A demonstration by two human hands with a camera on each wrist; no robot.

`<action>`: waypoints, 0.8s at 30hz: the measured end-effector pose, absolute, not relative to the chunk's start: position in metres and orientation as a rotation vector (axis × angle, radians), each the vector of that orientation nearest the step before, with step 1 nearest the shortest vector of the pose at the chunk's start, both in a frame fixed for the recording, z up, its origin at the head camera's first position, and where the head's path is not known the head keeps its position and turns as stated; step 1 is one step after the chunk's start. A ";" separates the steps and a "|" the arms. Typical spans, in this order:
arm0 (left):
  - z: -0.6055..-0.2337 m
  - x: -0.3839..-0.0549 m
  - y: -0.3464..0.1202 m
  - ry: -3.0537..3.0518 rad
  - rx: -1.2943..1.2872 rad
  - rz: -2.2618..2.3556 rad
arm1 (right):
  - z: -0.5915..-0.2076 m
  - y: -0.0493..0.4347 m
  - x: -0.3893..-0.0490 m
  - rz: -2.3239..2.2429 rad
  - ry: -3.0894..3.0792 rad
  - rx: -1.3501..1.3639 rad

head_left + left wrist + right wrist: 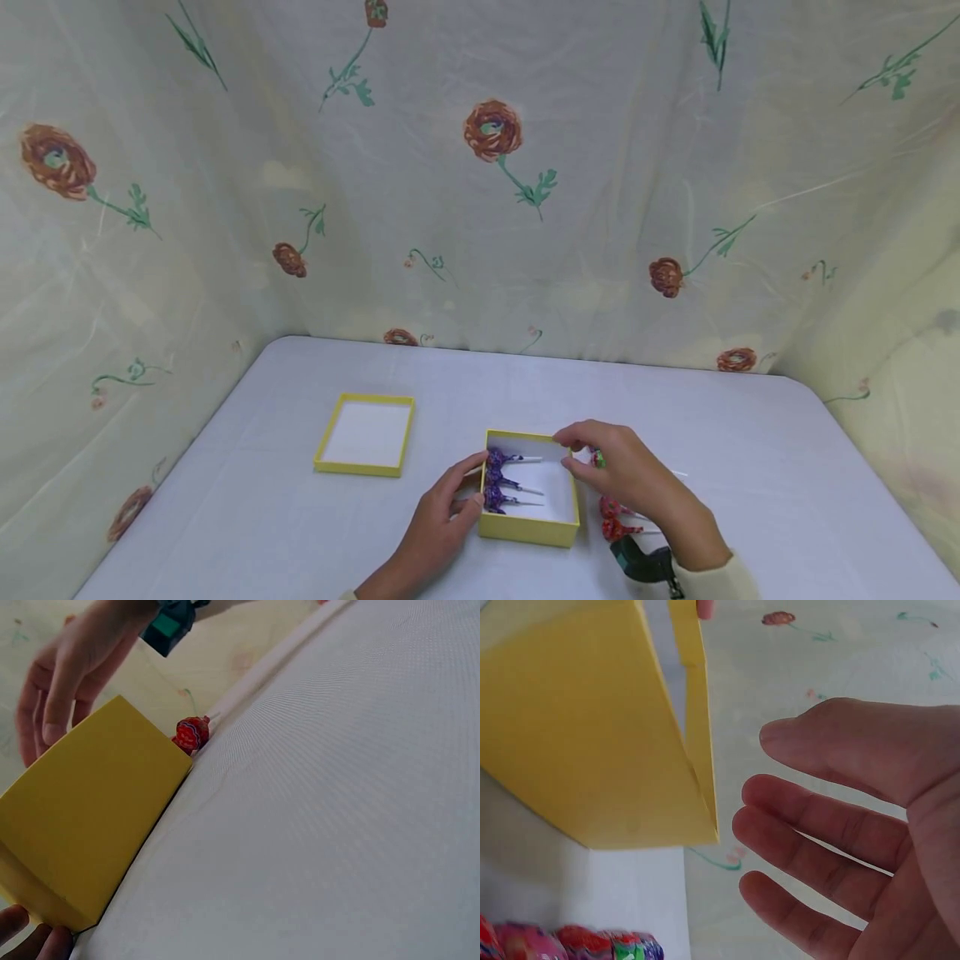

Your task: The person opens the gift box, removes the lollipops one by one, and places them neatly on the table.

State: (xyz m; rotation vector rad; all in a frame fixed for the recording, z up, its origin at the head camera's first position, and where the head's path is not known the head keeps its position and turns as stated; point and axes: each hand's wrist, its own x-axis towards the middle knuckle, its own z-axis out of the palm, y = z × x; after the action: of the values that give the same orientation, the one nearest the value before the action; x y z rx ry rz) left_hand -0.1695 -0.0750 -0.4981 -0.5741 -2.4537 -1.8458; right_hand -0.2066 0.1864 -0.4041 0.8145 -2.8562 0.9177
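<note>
A yellow box [528,530] with a white inside stands uncovered on the table. Purple-wrapped lollipops [495,477] lie in a column along its left wall, white sticks pointing right. My left hand [442,512] rests against the box's left side, its fingertips [54,943] at the corner in the left wrist view. Over the right rim hovers my right hand [626,467], thumb and fingers apart; the right wrist view shows nothing between them. Right of the box lie red-wrapped lollipops [613,528] and a green one [597,458], partly hidden under the right hand.
A shallow yellow lid [358,469] lies inside up, to the left and farther back. The white table [225,517] is bordered by a flowered curtain [420,183] at the back and sides. A dark camera mount [641,563] sits at the right wrist.
</note>
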 end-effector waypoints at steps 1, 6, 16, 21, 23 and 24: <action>-0.498 -0.169 -0.075 -2.452 -0.574 -1.844 | -0.404 0.185 -0.206 0.918 -2.854 0.823; -0.497 -0.169 -0.075 -2.435 -0.575 -1.857 | -0.406 0.177 -0.204 0.940 -2.840 0.894; -0.496 -0.168 -0.075 -2.459 -0.556 -1.860 | -0.416 0.157 -0.203 0.972 -2.848 1.007; -0.498 -0.169 -0.075 -2.456 -0.568 -1.841 | -0.420 0.150 -0.203 0.984 -2.850 1.066; -0.499 -0.170 -0.075 -2.456 -0.573 -1.836 | -0.422 0.148 -0.204 0.969 -2.838 1.091; -0.499 -0.170 -0.075 -2.457 -0.576 -1.837 | -0.424 0.147 -0.204 0.960 -2.829 1.104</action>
State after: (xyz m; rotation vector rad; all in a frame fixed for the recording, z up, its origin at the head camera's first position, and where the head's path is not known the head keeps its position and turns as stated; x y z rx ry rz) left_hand -0.1699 -0.0753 -0.4989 -0.5760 -2.4566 -1.8373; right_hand -0.2039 0.1472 -0.4235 1.1042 -2.8286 0.9601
